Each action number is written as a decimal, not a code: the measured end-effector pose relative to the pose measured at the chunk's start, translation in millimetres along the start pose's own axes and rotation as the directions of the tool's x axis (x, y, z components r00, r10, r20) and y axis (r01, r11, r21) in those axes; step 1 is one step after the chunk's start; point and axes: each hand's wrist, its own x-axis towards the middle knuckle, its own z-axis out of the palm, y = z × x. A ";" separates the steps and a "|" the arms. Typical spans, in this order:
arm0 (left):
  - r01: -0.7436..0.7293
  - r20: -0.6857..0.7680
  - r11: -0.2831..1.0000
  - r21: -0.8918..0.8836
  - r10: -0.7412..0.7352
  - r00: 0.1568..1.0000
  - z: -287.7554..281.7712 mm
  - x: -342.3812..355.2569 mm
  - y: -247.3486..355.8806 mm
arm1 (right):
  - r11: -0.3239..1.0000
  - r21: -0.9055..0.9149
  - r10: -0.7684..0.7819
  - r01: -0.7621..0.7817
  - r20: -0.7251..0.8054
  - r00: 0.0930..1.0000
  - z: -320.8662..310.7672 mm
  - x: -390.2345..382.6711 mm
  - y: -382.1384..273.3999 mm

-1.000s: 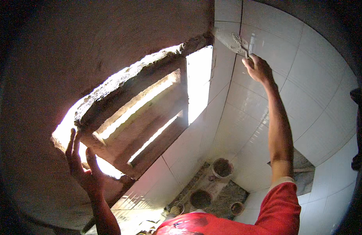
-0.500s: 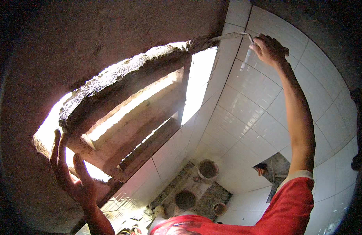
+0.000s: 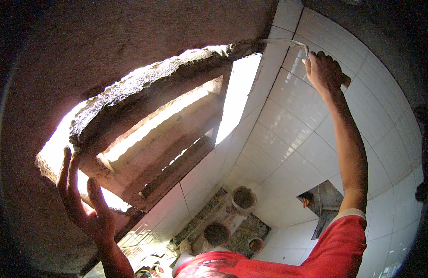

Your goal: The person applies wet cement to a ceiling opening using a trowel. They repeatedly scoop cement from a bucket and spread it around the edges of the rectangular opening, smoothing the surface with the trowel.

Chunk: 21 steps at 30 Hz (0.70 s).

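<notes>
High in the picture, my right hand (image 3: pixel 324 73) is wrapped round the handle of a trowel (image 3: pixel 288 41), its thin blade edge-on at the upper end of a rough mortar ledge (image 3: pixel 149 83), where the rough wall (image 3: pixel 107 41) meets white tiles. The ledge tops a bright opening with a slatted concrete or plastered frame (image 3: pixel 167 134). My left hand (image 3: pixel 86 208) is open, fingers upright, their tips at the opening's lower left edge by the ledge's end. Whether they press on it is unclear.
White tiled walls (image 3: pixel 288 120) curve round the right. A square cut-out (image 3: pixel 327 199) holds something small and brownish. Below stand a light-rimmed bucket (image 3: pixel 244 198), a second container (image 3: pixel 216 234) and a smaller pot (image 3: pixel 255 245) on a dirty floor. My red-sleeved body fills the bottom.
The trowel has tipped from showing its mortar-smeared face to edge-on and reached the ledge's upper end. My right hand shifted up and rightward; my left hand sits further left as the view shifted.
</notes>
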 end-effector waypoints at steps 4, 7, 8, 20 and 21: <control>0.009 0.025 1.000 0.001 -0.009 1.000 -1.2 -1.0 -2.0 | 0.993 0.071 0.089 -0.095 0.074 0.993 -10.1 -0.9 11.3; 0.014 0.032 1.000 -0.011 -0.013 0.999 -1.4 -1.4 -2.9 | 0.984 0.139 0.082 -0.109 0.191 0.978 -14.3 0.4 18.0; 0.012 0.029 1.000 -0.004 -0.012 1.000 -1.0 -1.3 -3.0 | 0.981 0.167 0.056 -0.093 0.217 0.975 -14.8 1.4 18.4; -0.010 0.010 1.000 -0.008 0.010 1.000 -0.7 -0.2 -2.2 | 0.985 0.144 -0.124 0.097 0.192 0.973 -12.5 20.6 13.7; -0.023 -0.001 0.999 -0.023 0.023 1.000 0.4 -0.3 -2.0 | 0.984 0.145 -0.130 0.101 0.208 0.969 -11.8 22.8 12.0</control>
